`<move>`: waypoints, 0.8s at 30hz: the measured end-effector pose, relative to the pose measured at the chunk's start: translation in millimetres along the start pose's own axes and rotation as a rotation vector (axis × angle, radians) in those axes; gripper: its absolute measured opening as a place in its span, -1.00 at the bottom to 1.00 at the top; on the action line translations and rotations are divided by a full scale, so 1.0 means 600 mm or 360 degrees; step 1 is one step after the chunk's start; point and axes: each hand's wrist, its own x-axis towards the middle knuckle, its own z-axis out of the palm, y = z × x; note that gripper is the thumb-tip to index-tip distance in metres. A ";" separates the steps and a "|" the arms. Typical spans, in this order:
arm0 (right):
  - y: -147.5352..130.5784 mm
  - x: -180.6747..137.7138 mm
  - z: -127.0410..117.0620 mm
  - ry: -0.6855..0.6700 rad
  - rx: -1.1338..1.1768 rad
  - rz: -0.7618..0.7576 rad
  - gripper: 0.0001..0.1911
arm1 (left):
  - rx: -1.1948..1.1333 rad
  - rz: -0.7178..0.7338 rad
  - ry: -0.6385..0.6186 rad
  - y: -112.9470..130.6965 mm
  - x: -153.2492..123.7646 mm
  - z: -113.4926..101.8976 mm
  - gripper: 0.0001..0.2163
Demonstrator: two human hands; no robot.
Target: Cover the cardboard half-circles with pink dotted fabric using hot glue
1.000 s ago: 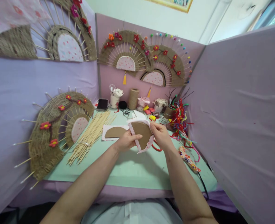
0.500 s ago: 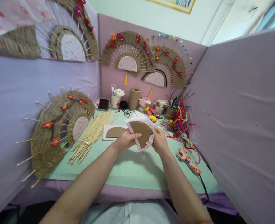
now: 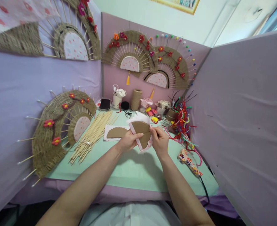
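Above the table I hold a brown cardboard half-circle (image 3: 141,128) backed with white, pink-spotted fabric (image 3: 137,117). My left hand (image 3: 129,140) grips it at the lower left, thumb across the cardboard's face. At its right rim my right hand (image 3: 159,140) pinches the fabric edge against the cardboard. Along the straight edge and the lower right the fabric is folded over; at the top it still sticks out past the curve. Just left of my hands, a second cardboard half-circle (image 3: 116,132) lies on a spotted fabric piece.
Thin bamboo sticks (image 3: 90,137) lie in a pile on the left, beside a twine fan (image 3: 55,128). A flower-patterned glue gun (image 3: 189,162) with a black cord rests at right. Behind are a twine spool (image 3: 136,99), a black phone-like object (image 3: 104,104) and colourful pipe cleaners (image 3: 183,121).
My right hand has shifted slightly inward and its fingers now press the fabric over the cardboard's right rim. My left hand keeps its grip. The view has moved slightly.
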 end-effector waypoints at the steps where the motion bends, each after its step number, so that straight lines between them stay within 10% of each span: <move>1: 0.000 0.000 0.000 0.0008 -0.0070 -0.0053 -0.77 | -0.0007 0.0009 0.0019 -0.001 0.000 0.002 -0.61; 5: 0.003 0.002 -0.004 -0.0011 -0.0124 -0.0055 -0.78 | -0.0038 0.0033 0.0032 -0.007 0.001 0.006 -0.58; 11: 0.015 -0.004 -0.007 -0.0156 0.0466 0.0635 -0.55 | -0.0077 0.0086 -0.0038 -0.003 -0.001 0.012 -0.58; 19: 0.010 -0.011 -0.009 -0.0015 0.0000 0.0130 -0.73 | -0.0022 0.0101 -0.0006 -0.003 0.001 0.009 -0.66; 24: 0.018 0.011 -0.020 -0.0331 0.0518 0.0579 -0.55 | -0.0018 0.0036 -0.0058 -0.003 0.001 0.007 -0.62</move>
